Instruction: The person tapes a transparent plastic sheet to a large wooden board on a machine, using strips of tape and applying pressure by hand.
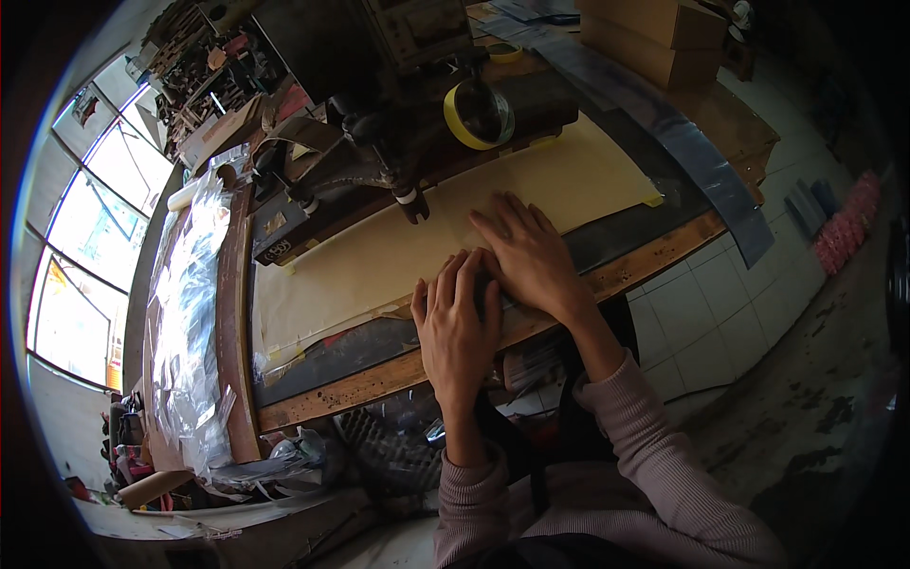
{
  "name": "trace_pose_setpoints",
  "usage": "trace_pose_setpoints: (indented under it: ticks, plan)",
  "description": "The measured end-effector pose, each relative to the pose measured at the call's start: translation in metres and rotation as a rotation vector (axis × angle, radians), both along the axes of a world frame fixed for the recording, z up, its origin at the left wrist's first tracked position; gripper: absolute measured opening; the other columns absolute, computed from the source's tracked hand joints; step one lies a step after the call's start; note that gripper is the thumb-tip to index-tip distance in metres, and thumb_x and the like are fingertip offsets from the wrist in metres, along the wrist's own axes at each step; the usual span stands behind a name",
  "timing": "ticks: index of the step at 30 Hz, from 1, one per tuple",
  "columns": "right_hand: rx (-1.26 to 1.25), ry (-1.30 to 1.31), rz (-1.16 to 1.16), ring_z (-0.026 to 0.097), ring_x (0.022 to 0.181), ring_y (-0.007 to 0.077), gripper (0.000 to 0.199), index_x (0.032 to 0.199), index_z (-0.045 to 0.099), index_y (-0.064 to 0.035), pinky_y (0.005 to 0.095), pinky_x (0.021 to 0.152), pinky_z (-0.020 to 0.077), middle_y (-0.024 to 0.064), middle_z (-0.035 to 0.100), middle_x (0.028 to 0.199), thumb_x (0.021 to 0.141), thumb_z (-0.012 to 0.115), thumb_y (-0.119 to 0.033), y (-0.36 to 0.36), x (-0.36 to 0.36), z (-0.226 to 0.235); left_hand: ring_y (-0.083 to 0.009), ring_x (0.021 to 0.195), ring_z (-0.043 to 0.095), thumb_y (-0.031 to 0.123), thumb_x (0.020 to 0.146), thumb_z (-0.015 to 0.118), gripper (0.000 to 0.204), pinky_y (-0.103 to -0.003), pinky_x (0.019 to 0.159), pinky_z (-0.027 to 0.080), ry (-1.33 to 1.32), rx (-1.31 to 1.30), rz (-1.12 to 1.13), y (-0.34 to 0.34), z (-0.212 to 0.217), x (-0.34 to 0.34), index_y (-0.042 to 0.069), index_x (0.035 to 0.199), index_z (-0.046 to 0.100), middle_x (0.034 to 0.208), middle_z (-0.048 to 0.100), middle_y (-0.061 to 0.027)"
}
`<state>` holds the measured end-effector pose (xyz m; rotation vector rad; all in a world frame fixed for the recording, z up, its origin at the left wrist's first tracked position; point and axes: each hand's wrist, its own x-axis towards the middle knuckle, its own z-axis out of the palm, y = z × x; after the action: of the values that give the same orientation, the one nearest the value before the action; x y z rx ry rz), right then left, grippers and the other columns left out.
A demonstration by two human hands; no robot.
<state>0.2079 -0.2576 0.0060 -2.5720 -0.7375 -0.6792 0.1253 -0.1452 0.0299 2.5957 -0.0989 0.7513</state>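
Observation:
A long cream-coloured sheet (351, 284) lies across the worktable under a dark metal machine (370, 142). My right hand (528, 254) rests palm down on the sheet, its fingers stretched toward the far side. Close beside it, my left hand (457, 322) lies over the sheet's near edge with fingers slightly bent and apart. The fingertips of the left hand touch or nearly touch the right hand's thumb side. Neither hand is seen holding anything. The area beneath both palms is hidden.
A yellow tape roll (479, 114) stands on the machine's dark bar. Clear plastic film (194, 303) covers a side surface at left. Cardboard boxes (654, 43) stand at the back right. The table's wooden edge (351, 398) runs along the near side. Pink wrapped material (846, 223) lies at far right.

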Motion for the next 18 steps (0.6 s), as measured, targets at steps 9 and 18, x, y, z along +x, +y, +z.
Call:
trace_pose_setpoints:
  ticks: [9,18]
  plan:
    - [0.012,-0.015,0.006,0.044,0.126,0.0352,0.046,0.128,0.052,-0.0077,0.0445,0.104,0.0344,0.022,0.047,0.133,0.084,0.06,-0.022,0.0015,0.0037,-0.0013,-0.0261,0.115,0.054,0.02,0.089,0.057,0.035,-0.043,0.105,0.032,-0.001,0.012,-0.006,0.0012,0.001,-0.0004,0.01,0.122,0.057,0.12,0.059,-0.0085]
    - [0.019,-0.022,-0.001,0.043,0.126,0.0354,0.048,0.128,0.052,-0.008,0.0458,0.104,0.0347,0.0214,0.046,0.133,0.083,0.061,-0.022,0.0011,0.0051,-0.0038,-0.0228,0.119,0.051,0.024,0.089,0.058,0.037,-0.046,0.107,0.03,0.039,0.021,-0.007,0.0021,-0.0012,0.0001,0.012,0.124,0.054,0.123,0.057,-0.0078]
